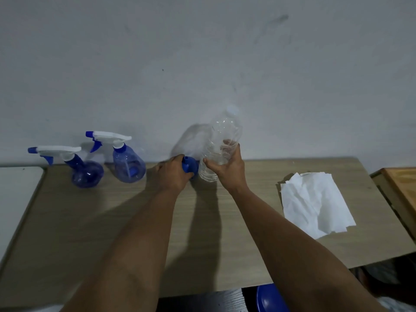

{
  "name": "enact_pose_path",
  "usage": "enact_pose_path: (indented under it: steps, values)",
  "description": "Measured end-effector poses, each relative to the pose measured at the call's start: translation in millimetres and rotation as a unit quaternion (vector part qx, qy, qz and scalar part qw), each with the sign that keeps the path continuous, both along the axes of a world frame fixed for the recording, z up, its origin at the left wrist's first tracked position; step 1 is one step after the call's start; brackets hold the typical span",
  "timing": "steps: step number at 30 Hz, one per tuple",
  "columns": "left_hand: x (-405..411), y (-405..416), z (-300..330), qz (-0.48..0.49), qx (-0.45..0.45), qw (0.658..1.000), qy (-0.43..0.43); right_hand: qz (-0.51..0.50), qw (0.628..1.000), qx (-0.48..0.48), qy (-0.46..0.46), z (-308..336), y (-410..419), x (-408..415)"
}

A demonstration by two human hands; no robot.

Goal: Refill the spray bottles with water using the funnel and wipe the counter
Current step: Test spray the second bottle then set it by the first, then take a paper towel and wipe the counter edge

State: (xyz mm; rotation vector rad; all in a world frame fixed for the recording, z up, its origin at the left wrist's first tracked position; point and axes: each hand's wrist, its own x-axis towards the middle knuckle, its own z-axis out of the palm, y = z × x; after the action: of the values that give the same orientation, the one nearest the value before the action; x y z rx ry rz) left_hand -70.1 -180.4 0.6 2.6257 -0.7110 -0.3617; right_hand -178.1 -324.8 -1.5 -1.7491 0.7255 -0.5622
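Blue stool (269, 299) cut off below.

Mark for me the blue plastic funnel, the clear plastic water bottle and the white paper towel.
blue plastic funnel (188, 165): head view, on its cone beside the left hand.
clear plastic water bottle (225, 129): head view, upper body above the right hand's fingers.
white paper towel (315, 203): head view, middle of the sheet.

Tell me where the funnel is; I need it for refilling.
The blue funnel is in the left hand, at the back of the table near the wall, right beside the water bottle the right hand holds.
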Motion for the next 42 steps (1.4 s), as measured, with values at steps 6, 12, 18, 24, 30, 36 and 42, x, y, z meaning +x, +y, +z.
enact_pose_path:
  steps: [6, 12, 18, 24, 30, 36, 42]
  values:
    - [9.4, 2.5, -26.6, 0.002, 0.029, 1.0, -0.005, 0.014, 1.0, -0.006, -0.008, -13.2, -7.4, 10.1]
    - [12.6, 0.1, -37.4, -0.005, 0.016, 1.0, 0.002, 0.022, 1.0, 0.013, -0.007, -21.9, -8.9, 13.2]
    - [2.4, 10.7, -16.3, 0.022, 0.034, 0.999, 0.018, 0.013, 0.999, 0.015, 0.038, -6.9, 3.1, 1.4]
    - [-40.4, 42.0, 30.8, 0.009, 0.01, 1.0, 0.011, 0.004, 0.994, -0.005, 0.111, 29.6, 25.8, -48.6]
    - [-88.2, 42.4, 75.5, -0.029, -0.043, 0.998, 0.033, -0.014, 0.978, -0.05, 0.2, 68.8, 34.1, -121.2]
    - [-133.8, 5.5, 74.5, -0.098, -0.089, 0.991, 0.006, -0.041, 0.956, -0.096, 0.273, 84.0, 6.5, -194.2]
    - [-192.0, -72.4, 41.7, -0.157, -0.059, 0.985, 0.027, -0.085, 0.947, -0.092, 0.296, 69.4, -65.9, -258.4]
